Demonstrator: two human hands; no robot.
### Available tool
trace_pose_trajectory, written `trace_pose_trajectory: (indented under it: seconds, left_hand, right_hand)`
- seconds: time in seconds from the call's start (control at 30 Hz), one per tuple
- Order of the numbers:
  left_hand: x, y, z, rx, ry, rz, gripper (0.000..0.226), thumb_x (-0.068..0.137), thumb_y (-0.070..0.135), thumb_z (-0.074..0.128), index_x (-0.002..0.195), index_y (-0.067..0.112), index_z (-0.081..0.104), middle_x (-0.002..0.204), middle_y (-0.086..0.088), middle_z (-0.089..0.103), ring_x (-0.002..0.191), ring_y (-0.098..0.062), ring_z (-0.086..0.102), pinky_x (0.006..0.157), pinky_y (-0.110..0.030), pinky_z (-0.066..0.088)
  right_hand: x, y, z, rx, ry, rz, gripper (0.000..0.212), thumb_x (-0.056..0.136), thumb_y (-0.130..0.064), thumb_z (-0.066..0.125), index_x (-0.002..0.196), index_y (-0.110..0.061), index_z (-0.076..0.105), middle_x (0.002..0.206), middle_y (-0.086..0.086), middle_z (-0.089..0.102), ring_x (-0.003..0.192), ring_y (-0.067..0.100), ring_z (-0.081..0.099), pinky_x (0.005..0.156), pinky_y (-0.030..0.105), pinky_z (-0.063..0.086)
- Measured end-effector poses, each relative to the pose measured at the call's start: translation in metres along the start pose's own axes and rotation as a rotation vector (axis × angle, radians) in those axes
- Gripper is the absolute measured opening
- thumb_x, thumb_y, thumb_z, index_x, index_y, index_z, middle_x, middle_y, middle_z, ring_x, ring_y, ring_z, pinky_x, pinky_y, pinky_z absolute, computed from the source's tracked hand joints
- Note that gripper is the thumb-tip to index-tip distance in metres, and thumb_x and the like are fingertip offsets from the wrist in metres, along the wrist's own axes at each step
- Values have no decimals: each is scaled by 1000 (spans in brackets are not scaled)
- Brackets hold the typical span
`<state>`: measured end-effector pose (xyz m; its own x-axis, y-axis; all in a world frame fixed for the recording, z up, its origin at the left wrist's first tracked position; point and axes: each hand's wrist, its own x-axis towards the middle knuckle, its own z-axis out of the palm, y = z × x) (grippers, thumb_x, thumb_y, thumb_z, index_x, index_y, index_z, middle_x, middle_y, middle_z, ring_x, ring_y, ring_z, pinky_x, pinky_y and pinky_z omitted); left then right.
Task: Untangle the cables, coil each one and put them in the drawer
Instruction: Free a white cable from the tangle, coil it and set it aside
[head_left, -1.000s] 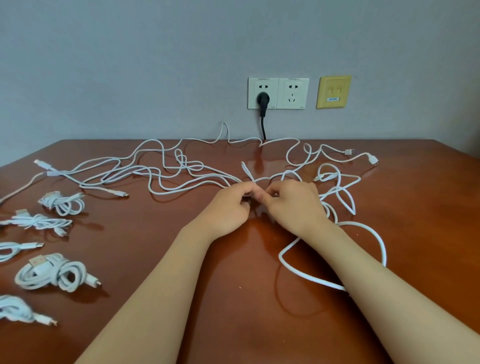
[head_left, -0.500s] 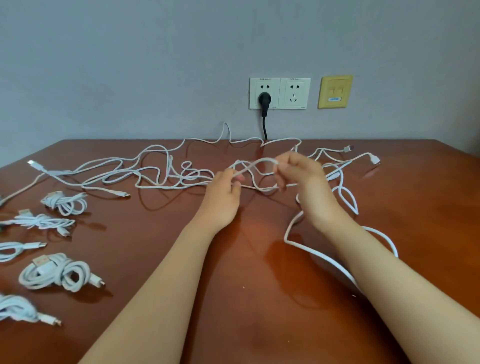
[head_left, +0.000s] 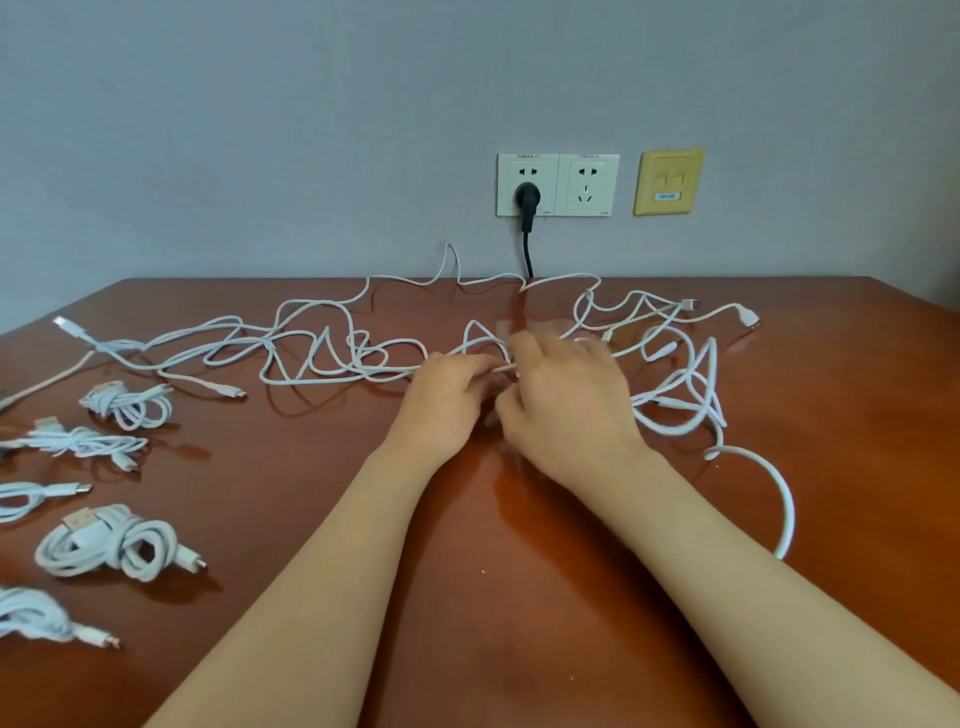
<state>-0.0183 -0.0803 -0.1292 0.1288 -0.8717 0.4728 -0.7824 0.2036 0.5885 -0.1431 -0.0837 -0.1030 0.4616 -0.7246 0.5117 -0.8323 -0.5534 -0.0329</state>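
Along the left edge of the brown surface (head_left: 311, 519) lay five coiled cables (head_left: 109, 543), white, each bundled on its own and set apart from the others in a rough column, with the farthest one near a loose connector end. Just beyond them the tangled cables (head_left: 322, 353) began, a white mess of loops and crossings that ran across the far half of the surface toward the wall. My left forearm reached in from the bottom and angled toward the middle, and my left hand (head_left: 449, 400) sat low over the wood, back upward, knuckles bent. Its fingers (head_left: 475, 371) were curled in and pinching a thin white strand of the tangle at the point where the two hands met. My right hand (head_left: 566, 400) was touching the left, also back upward, wrist slightly raised, its fingers bent down over the same crossing. It was blurred, so I could not tell whether those fingers pinched the strand or only pressed on it. Behind my hands a double socket (head_left: 558, 184) sat on the wall with a black plug (head_left: 527, 197) in its left half, and a yellow plate (head_left: 667, 182) beside it. To the right more of the tangle piled up near my wrist, and one thick loop (head_left: 787, 499) curved out across the surface beside my right forearm.
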Motion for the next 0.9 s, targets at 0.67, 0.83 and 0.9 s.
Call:
trace_pose_trajectory:
  seconds: [0.67, 0.83, 0.9]
  left_hand:
    - [3, -6, -2, 7, 14, -216, 30, 98, 9, 40, 87, 6, 68, 85, -11, 65, 86, -24, 57, 76, -22, 36]
    - [-2, 6, 1, 90, -168, -73, 20, 93, 8, 46, 81, 2, 61, 82, -13, 63, 85, -31, 55, 72, -31, 41]
    - [-5, 13, -2, 80, -185, -10, 21, 84, -5, 46, 70, 7, 53, 70, 0, 53, 74, -21, 48, 59, -15, 36]
  right_hand:
    - [4, 32, -3, 21, 107, 350, 45, 88, -20, 32, 126, -11, 53, 139, 9, 40, 129, 28, 32, 105, 45, 18]
    - [6, 14, 9, -52, 202, -92, 57, 67, -19, 35, 113, -3, 63, 115, 19, 62, 111, 36, 58, 105, 60, 16]
    - [4, 6, 12, -34, 86, -190, 45, 74, -21, 34, 103, -6, 65, 92, 11, 67, 90, 31, 63, 109, 52, 24]
